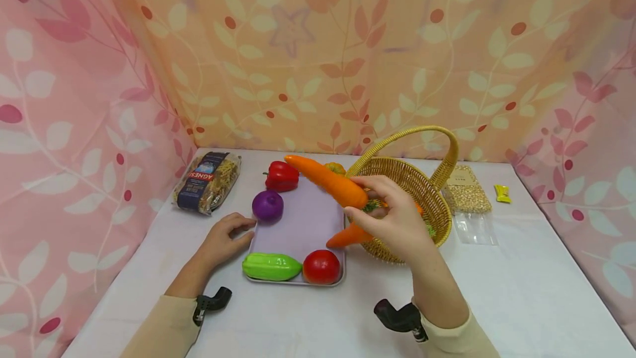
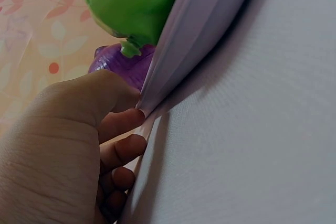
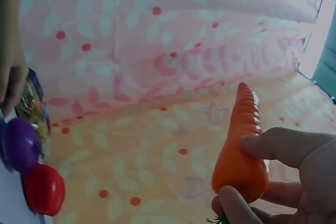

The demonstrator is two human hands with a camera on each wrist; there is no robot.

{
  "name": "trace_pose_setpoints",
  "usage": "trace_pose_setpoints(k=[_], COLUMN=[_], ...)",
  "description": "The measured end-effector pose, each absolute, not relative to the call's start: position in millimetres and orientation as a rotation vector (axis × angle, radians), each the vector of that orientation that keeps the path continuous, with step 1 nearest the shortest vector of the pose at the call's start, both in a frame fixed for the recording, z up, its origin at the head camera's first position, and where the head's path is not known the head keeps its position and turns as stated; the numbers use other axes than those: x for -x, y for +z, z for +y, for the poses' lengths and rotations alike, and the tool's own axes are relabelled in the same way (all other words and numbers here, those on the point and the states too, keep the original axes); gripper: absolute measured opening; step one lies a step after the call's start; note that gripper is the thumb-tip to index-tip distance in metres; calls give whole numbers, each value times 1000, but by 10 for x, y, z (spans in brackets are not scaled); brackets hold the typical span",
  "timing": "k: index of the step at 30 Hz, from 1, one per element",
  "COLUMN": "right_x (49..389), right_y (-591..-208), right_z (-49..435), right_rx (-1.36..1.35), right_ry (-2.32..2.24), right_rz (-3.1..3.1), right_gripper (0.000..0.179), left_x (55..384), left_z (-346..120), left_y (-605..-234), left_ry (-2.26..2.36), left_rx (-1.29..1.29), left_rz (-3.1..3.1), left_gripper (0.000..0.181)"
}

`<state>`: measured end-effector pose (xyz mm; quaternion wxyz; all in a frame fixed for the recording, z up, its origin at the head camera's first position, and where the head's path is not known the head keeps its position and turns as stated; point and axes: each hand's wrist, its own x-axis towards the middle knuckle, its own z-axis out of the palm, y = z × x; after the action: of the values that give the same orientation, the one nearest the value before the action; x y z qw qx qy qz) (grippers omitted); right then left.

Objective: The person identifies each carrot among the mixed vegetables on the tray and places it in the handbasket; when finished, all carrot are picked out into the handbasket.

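Observation:
My right hand grips a toy carrot by its thick end, in the air above the tray's right side, with the tip towards the back left. Its green top shows beneath the fingers in the right wrist view. My left hand holds the left rim of a lilac tray, thumb and index finger at the edge in the left wrist view. Around the tray sit a purple onion, a red bell pepper, a ridged green vegetable and a tomato. Another carrot overlaps its right rim.
A wicker basket with a tall handle stands right of the tray, with orange and green pieces inside. A small yellow-green pumpkin is behind the carrot. A pasta bag lies left; a grain bag and yellow packet lie right.

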<state>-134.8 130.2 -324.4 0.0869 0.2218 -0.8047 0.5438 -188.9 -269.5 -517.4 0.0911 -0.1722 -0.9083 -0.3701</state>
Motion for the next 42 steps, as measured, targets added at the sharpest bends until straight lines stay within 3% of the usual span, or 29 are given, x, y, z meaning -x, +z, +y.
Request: trace_pose_setpoints(k=[7, 13, 24, 42], right_x=[1554, 1642, 1424, 1142], right_y=[-3606, -3743, -3318, -2978], right_z=[879, 801, 1198, 2127], right_rx=[-868, -844, -739, -438], right_ry=[1849, 1827, 1622, 1348], right_rz=[-2316, -2360, -2260, -2245], right_gripper=[49, 49, 49, 60], left_x=[1881, 1887, 1894, 1880], left_z=[-2694, -2689, -2695, -2683], left_y=[-5167, -5171, -5159, -5157], left_ry=[-1106, -1117, -1102, -1125], left_rx=[491, 497, 506, 490], left_rz=[-2711, -2714, -2705, -2708], left_gripper=[27, 28, 28, 26])
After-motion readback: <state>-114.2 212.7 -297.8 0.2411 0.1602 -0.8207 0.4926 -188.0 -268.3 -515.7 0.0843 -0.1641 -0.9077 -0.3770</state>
